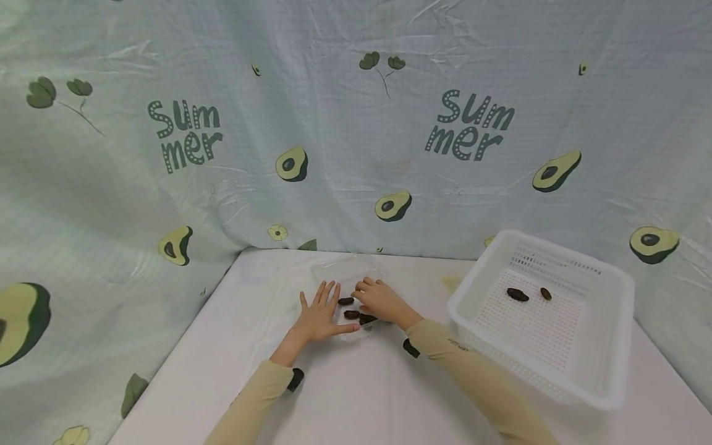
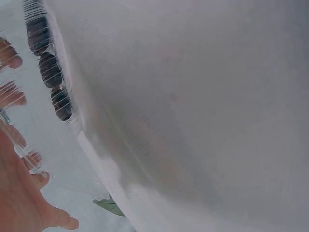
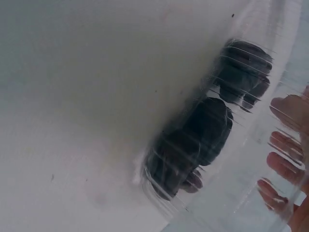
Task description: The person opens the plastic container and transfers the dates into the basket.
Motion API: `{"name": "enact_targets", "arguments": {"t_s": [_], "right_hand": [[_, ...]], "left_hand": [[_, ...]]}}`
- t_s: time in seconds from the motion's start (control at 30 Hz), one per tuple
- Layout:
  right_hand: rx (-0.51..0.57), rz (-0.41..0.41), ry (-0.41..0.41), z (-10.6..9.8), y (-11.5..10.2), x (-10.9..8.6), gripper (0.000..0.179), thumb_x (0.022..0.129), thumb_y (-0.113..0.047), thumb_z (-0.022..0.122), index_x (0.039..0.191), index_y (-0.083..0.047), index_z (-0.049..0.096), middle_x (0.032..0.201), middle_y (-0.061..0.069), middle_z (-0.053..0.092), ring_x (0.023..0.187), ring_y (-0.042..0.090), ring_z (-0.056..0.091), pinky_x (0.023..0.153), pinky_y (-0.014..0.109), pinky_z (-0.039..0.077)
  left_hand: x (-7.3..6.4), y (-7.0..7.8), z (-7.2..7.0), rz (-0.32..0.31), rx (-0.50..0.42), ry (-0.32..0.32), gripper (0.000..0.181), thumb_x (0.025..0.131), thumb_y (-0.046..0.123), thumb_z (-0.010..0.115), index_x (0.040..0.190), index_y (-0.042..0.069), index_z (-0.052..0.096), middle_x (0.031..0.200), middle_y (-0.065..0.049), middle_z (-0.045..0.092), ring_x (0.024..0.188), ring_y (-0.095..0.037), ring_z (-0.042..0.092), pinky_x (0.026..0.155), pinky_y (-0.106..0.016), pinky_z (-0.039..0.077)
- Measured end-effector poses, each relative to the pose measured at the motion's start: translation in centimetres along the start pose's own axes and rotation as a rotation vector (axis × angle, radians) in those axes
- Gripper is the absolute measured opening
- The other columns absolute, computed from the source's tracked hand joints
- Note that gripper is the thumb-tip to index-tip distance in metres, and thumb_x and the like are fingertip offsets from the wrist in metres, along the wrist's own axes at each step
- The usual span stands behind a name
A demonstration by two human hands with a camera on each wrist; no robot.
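In the head view a clear plastic box (image 3: pixel 231 193) sits on the table, with its raised clear lid (image 1: pixel 345 267) on the far side. Inside lie several dark brown, wrinkled dates (image 1: pixel 351 314), seen through the ribbed wall in both wrist views. My left hand (image 1: pixel 317 320) is at the box's left side, fingers straight and spread, its thumb along the near rim. From the right, my right hand (image 1: pixel 384 302) reaches over the box with bent fingers. Its fingertips are above the dates; whether they pinch one is hidden.
A white perforated plastic basket (image 1: pixel 625 321) stands on the right of the white-covered table (image 1: pixel 356 395). Two dates (image 1: pixel 518 295) lie apart on its bottom. A curtain (image 1: pixel 334 123) printed with avocados hangs behind and at the sides.
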State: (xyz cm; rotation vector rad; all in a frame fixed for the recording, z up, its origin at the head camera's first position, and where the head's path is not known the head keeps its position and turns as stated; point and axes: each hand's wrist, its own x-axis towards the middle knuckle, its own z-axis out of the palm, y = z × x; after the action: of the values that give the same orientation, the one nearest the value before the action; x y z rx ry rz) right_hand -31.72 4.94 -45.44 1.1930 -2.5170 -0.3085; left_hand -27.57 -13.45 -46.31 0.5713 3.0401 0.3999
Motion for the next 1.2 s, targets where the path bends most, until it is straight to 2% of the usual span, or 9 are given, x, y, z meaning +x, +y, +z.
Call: {"name": "enact_targets", "arguments": {"t_s": [0.27,0.6,0.97,1.2], "right_hand": [[0.023,0.065,-0.037,1.1,-0.3,1.2,0.024,0.082,-0.028,0.064,0.103,-0.017,0.064,0.098,-0.003,0.060,0.089,0.012,0.053,0.071,0.027,0.049],[0.009,0.059,-0.031,1.7,-0.9,2.0,0.012,0.084,-0.026,0.061,0.092,-0.018,0.066,0.090,-0.003,0.061,0.083,0.012,0.054,0.069,0.029,0.049],[-0.021,0.111,-0.110,2.6,-1.3,3.2,0.021,0.086,-0.031,0.057,0.103,-0.022,0.063,0.096,-0.005,0.063,0.089,0.013,0.057,0.073,0.030,0.049],[-0.025,0.112,-0.106,2.7,-1.2,3.1,0.019,0.086,-0.029,0.058,0.102,-0.022,0.064,0.096,-0.005,0.064,0.088,0.012,0.057,0.072,0.030,0.050]], "left_hand": [[0.1,0.1,0.0,0.001,0.002,0.000,0.105,0.071,0.072,0.049,0.144,0.007,0.011,0.150,-0.013,0.011,0.139,-0.031,0.003,0.098,-0.070,0.002],[0.0,0.1,0.1,0.012,-0.002,0.010,0.104,0.072,0.072,0.049,0.144,0.008,0.011,0.150,-0.014,0.011,0.139,-0.032,0.004,0.097,-0.071,0.002],[0.0,-0.2,0.3,0.013,0.002,0.024,0.104,0.071,0.072,0.049,0.144,0.007,0.012,0.150,-0.013,0.013,0.139,-0.031,0.004,0.098,-0.070,0.001],[0.0,0.0,0.2,0.015,-0.003,0.023,0.104,0.072,0.071,0.050,0.144,0.007,0.012,0.150,-0.014,0.013,0.139,-0.031,0.004,0.098,-0.070,0.001]]}}
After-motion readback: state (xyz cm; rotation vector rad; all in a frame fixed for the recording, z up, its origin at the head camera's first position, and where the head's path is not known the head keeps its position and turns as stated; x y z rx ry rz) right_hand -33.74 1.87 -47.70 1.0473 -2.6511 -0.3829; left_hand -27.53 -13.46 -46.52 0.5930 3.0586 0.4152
